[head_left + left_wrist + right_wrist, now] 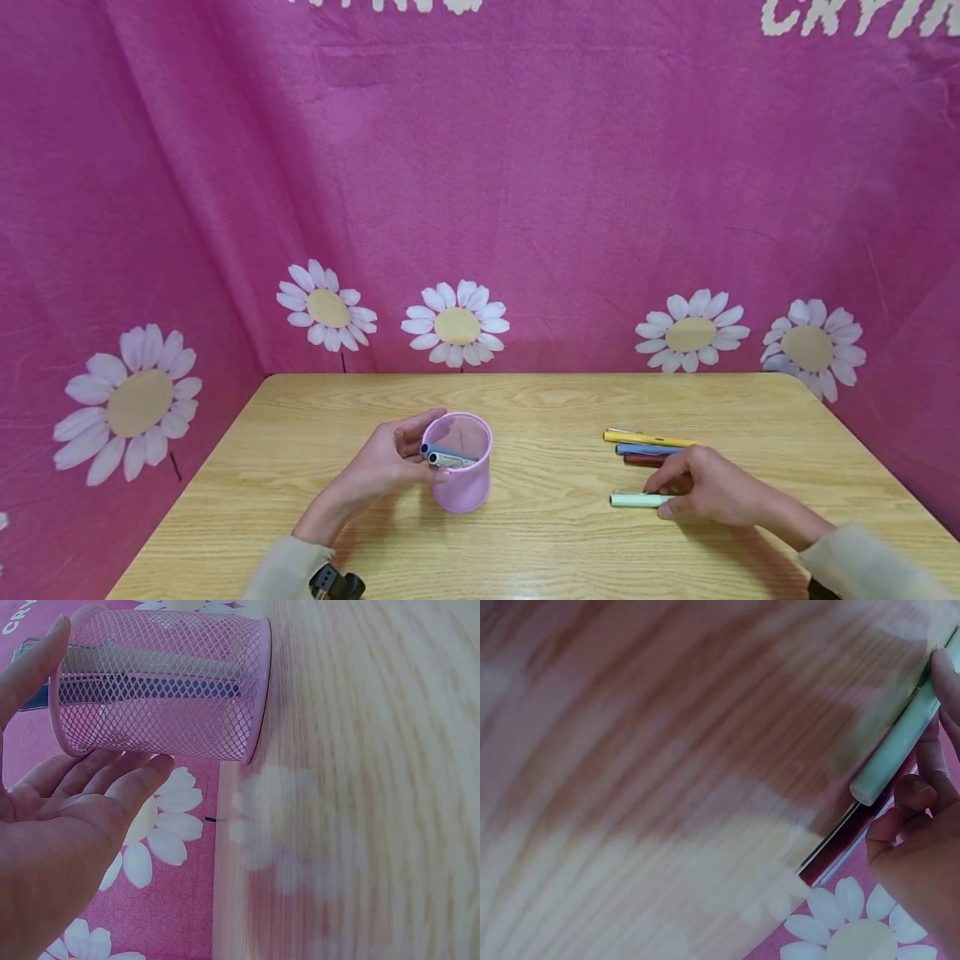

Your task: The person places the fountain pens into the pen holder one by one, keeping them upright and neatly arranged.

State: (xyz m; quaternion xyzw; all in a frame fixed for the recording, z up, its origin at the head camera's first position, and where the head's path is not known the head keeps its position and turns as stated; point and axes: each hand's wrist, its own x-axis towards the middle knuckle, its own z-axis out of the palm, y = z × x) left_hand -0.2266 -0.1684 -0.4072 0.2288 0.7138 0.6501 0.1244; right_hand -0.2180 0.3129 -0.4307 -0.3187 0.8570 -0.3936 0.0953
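Note:
A pink mesh pen cup (457, 463) stands on the wooden table (540, 542), with a blue pen and a pale pen (448, 457) inside it. My left hand (390, 462) holds the cup from its left side; in the left wrist view the cup (161, 694) lies between thumb and fingers (112, 776). My right hand (705, 487) pinches a pale green pen (637, 499) lying on the table; the right wrist view shows that pen (896, 746) between my fingertips (934, 761). Yellow (648, 438), blue (645, 449) and dark red (643, 459) pens lie just behind the hand.
A pink cloth with white daisies (457, 323) hangs behind and beside the table. The table's back edge (525, 377) meets the cloth. Bare wood lies between the cup and the pens.

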